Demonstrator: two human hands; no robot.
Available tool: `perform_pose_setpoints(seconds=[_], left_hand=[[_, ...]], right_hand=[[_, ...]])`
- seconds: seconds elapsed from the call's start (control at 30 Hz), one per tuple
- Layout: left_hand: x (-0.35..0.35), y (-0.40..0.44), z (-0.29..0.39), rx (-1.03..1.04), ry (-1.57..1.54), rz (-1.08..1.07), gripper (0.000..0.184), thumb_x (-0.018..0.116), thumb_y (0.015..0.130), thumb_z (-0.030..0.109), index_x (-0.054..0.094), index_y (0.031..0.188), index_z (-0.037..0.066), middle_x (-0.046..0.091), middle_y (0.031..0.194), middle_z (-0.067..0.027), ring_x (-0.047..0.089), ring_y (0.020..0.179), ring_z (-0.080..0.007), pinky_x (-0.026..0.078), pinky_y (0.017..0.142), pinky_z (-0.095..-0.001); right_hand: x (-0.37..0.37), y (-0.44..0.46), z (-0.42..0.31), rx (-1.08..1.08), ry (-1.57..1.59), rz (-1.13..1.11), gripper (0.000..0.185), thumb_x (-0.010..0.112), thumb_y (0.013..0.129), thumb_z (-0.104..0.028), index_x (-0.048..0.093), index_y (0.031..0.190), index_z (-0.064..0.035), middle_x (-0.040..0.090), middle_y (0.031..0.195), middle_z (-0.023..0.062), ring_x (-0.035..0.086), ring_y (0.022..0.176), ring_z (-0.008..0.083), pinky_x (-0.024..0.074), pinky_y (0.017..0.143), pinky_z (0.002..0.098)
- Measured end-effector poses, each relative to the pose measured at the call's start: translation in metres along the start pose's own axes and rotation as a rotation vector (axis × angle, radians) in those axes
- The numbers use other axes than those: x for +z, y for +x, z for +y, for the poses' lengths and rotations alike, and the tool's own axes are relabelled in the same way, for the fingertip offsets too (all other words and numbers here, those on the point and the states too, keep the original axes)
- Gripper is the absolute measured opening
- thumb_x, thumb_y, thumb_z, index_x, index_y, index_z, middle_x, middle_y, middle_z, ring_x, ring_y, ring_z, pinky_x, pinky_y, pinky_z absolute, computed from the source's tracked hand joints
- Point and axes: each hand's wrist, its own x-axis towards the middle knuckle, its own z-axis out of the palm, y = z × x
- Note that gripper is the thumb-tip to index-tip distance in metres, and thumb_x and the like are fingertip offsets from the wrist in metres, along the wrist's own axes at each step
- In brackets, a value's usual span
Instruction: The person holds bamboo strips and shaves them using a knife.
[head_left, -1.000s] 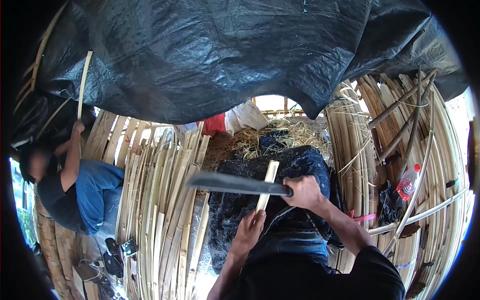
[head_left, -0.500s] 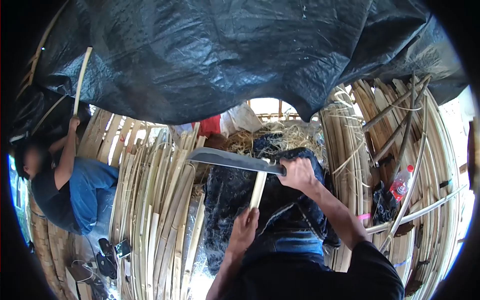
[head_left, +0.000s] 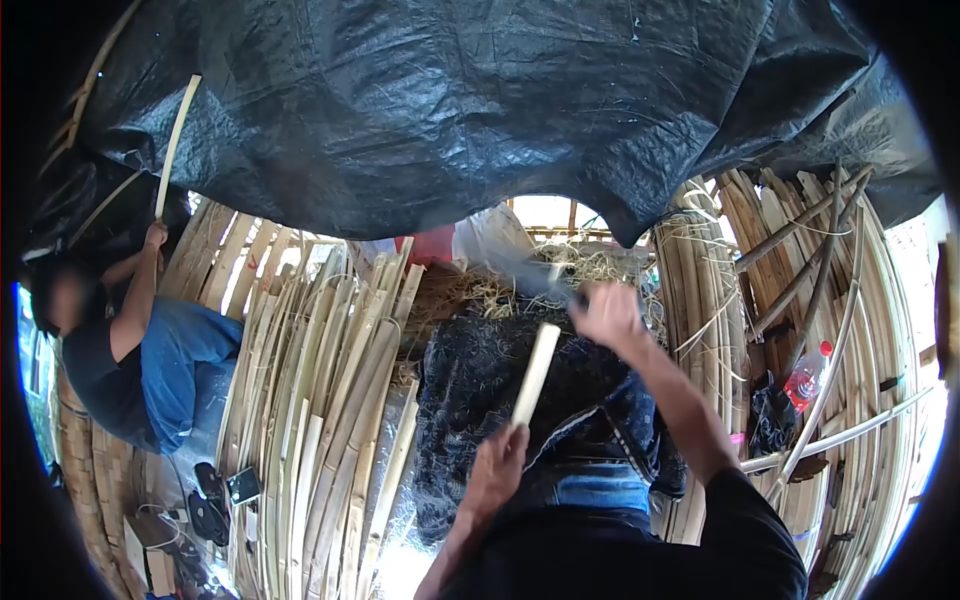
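Observation:
My left hand (head_left: pixel 499 466) is closed around the lower end of a pale bamboo strip (head_left: pixel 536 372), which points up and slightly right over my lap. In my right hand (head_left: pixel 609 318) is the handle of a machete (head_left: pixel 515 266), its blade smeared by motion and reaching up to the left. The blade is beyond the strip's top end and apart from it. A dark cloth (head_left: pixel 470 380) covers my legs beneath both hands. A small pale piece (head_left: pixel 557 271) shows beside the blade, too blurred to make out.
Bundled bamboo strips (head_left: pixel 335 370) stand on the left, with more bamboo (head_left: pixel 695 290) on the right. Shavings (head_left: pixel 600 262) lie ahead. A black tarp (head_left: pixel 420 120) hangs overhead. A co-worker (head_left: pixel 120 350) at far left holds a long strip (head_left: pixel 178 140). A red-labelled bottle (head_left: pixel 805 377) is at right.
The machete has moved forward and away from the strip's top end, its blade now blurred. My right hand has shifted up and right; my left hand still grips the strip.

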Motion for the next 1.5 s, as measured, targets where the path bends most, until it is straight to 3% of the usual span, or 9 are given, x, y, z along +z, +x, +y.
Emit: perform_pose_setpoints(seconds=[0.03,0.2,0.6,0.97,1.0,1.03,1.17,1.33,1.5], left_hand=[[0.006,-0.006,-0.002,-0.003,0.001,-0.004,0.032,0.05,0.106,0.028,0.057,0.096,-0.001,0.05,0.065,-0.0147,0.046,0.061,-0.017,0.04,0.056,-0.0374],[-0.002,0.002,-0.01,0.09,-0.054,0.004,0.03,0.049,0.106,0.027,0.057,0.094,0.0,0.051,0.067,-0.0074,0.048,0.062,-0.0125,0.04,0.056,-0.0339],[-0.001,0.013,-0.027,0.041,-0.268,0.042,0.031,0.051,0.106,0.026,0.057,0.09,0.0,0.046,0.064,-0.0007,0.042,0.06,-0.0072,0.035,0.053,-0.029],[-0.003,0.002,-0.004,0.168,0.141,0.108,0.028,0.049,0.105,0.021,0.056,0.096,-0.004,0.055,0.068,-0.0277,0.058,0.067,-0.0483,0.041,0.055,-0.046],[-0.004,-0.005,-0.003,0.162,0.146,0.109,0.028,0.049,0.105,0.021,0.056,0.096,-0.004,0.055,0.068,-0.0277,0.058,0.067,-0.0483,0.041,0.055,-0.046],[-0.003,-0.013,-0.002,0.15,0.17,0.138,0.028,0.049,0.105,0.022,0.057,0.099,-0.004,0.057,0.071,-0.0285,0.059,0.069,-0.049,0.042,0.056,-0.0473],[-0.014,-0.017,-0.014,0.116,0.218,0.242,0.03,0.048,0.105,0.024,0.06,0.108,-0.004,0.061,0.079,-0.031,0.061,0.079,-0.0509,0.043,0.06,-0.0503],[-0.01,0.001,-0.018,0.123,0.069,0.173,0.031,0.049,0.106,0.026,0.057,0.098,-0.003,0.051,0.065,-0.0171,0.051,0.055,-0.0273,0.04,0.055,-0.0397],[-0.008,-0.003,-0.017,0.116,0.119,0.136,0.031,0.048,0.106,0.025,0.056,0.098,-0.003,0.052,0.065,-0.0193,0.053,0.056,-0.0308,0.04,0.055,-0.0411]], right_hand=[[0.018,0.007,0.031,-0.158,-0.545,0.348,0.027,0.07,0.083,-0.032,0.065,0.081,-0.0062,0.047,0.055,0.0055,0.053,0.048,0.0238,0.0449,0.041,0.0404],[-0.056,0.024,0.01,0.433,0.396,-0.142,0.028,0.073,0.08,-0.023,0.072,0.082,0.0048,0.066,0.06,0.0217,0.07,0.055,0.035,0.0579,0.056,0.0422],[-0.066,-0.042,-0.076,0.046,0.38,-0.29,0.03,0.073,0.077,-0.035,0.07,0.087,-0.0069,0.068,0.064,0.014,0.07,0.061,0.0338,0.0586,0.059,0.0438],[-0.081,-0.02,-0.084,-0.071,0.092,-0.464,0.025,0.069,0.079,-0.032,0.066,0.083,-0.0082,0.071,0.069,0.0145,0.073,0.063,0.0284,0.0576,0.057,0.0425],[-0.056,-0.019,-0.058,0.027,0.002,-0.382,0.022,0.066,0.081,-0.03,0.064,0.075,-0.0083,0.065,0.063,0.0113,0.066,0.053,0.0266,0.0528,0.05,0.0432],[-0.015,-0.026,-0.022,-0.193,-0.236,0.389,0.023,0.064,0.082,-0.028,0.062,0.067,-0.0101,0.053,0.057,0.0057,0.051,0.044,0.0234,0.0444,0.043,0.045],[-0.028,-0.016,0.056,0.511,0.105,-0.072,0.029,0.074,0.079,-0.027,0.072,0.083,0.0018,0.067,0.073,0.0243,0.069,0.069,0.0391,0.057,0.065,0.0466],[-0.066,-0.048,-0.005,0.02,0.007,0.342,0.023,0.077,0.074,-0.022,0.071,0.076,0.0002,0.064,0.06,0.0169,0.066,0.057,0.0366,0.0553,0.056,0.0421],[-0.074,-0.051,-0.062,0.19,0.399,-0.259,0.029,0.077,0.074,-0.029,0.073,0.092,-0.0056,0.068,0.064,0.0163,0.07,0.06,0.0336,0.0592,0.06,0.0429]])
